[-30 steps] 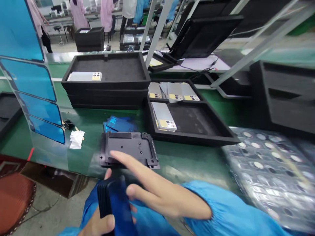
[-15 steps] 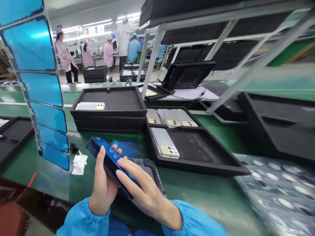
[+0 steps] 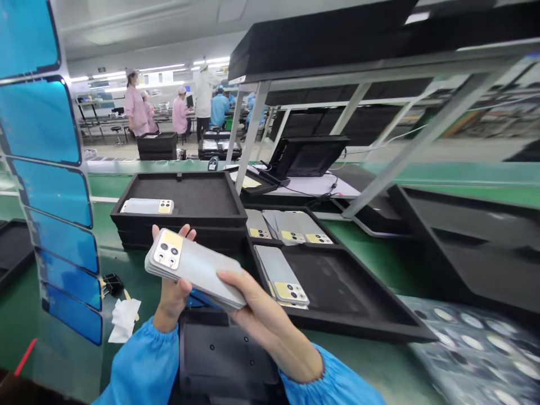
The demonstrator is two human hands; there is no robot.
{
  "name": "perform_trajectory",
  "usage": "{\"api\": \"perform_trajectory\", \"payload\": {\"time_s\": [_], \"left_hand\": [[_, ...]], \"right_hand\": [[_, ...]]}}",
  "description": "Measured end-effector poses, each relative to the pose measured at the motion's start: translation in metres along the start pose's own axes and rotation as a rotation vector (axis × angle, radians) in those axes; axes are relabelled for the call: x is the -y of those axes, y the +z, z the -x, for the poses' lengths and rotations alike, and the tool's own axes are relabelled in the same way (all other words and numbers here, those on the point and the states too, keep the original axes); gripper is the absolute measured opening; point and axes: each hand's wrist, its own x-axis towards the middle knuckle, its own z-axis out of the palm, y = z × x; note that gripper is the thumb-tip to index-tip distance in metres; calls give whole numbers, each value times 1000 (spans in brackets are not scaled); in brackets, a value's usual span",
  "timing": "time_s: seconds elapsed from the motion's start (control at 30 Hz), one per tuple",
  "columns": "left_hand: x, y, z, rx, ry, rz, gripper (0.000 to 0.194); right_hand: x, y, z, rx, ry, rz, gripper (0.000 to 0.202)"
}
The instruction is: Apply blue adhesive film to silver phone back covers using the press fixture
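Note:
A stack of silver phone back covers (image 3: 206, 265), camera ends at the left with yellow film, is held up in the middle. My left hand (image 3: 172, 298) grips its left end from beneath, thumb at the near edge and fingertips past the far edge. My right hand (image 3: 264, 318) clasps the right end, thumb on top; its other fingers are mostly hidden. Below lies a black fixture (image 3: 223, 354) on the green bench. More phone back covers (image 3: 280, 273) lie in the black tray (image 3: 350, 287) at the right.
Stacked black trays (image 3: 185, 194) stand ahead, the top one holding silver covers. Blue adhesive sheets (image 3: 50, 185) hang at the left, near a binder clip (image 3: 112, 284) and white tissue (image 3: 124, 319). A metal rack (image 3: 253, 129) rises ahead; a clear blister sheet (image 3: 476, 349) lies right.
The stack has been turned over: its dark blue side faced up before, and the silver side with cameras faces up now. Both hands have changed grip, and the view has tilted up.

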Motion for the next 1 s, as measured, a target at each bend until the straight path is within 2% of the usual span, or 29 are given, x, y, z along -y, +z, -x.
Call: {"api": "perform_trajectory", "payload": {"time_s": [0.07,0.13,0.2,0.27,0.33,0.4,0.5,0.63,0.77,0.83,0.9,1.0], "left_hand": [[3,-3,-4,8,51,-7,117],[2,-1,-8,-33,63,2,107],[0,1,-12,-75,61,15,106],[-2,2,-16,-101,62,-18,109],[-4,3,-18,-105,67,-89,115],[-8,3,-20,-92,68,-146,122],[-14,4,-21,-78,44,-162,131],[-17,-3,-25,-80,28,-151,132],[-11,-17,-30,-164,59,-148,131],[-11,-22,-33,-253,97,-156,124],[-15,-25,-37,-352,156,-179,106],[-25,-26,-44,-522,241,-213,72]], "right_hand": [[-9,-1,-3,42,71,-1,54],[-13,-4,-6,53,77,40,60],[-11,-9,-9,16,-28,165,68],[-5,-14,-11,-3,-215,385,73],[5,-17,-14,82,-315,635,85],[14,-15,-17,224,-280,844,102],[23,-7,-27,357,-210,976,122],[26,2,-44,436,-196,1022,128],[32,11,-59,408,-252,1097,116],[42,18,-72,386,-311,1147,111],[58,28,-95,365,-395,1243,107],[86,48,-149,292,-512,1484,105]]}}
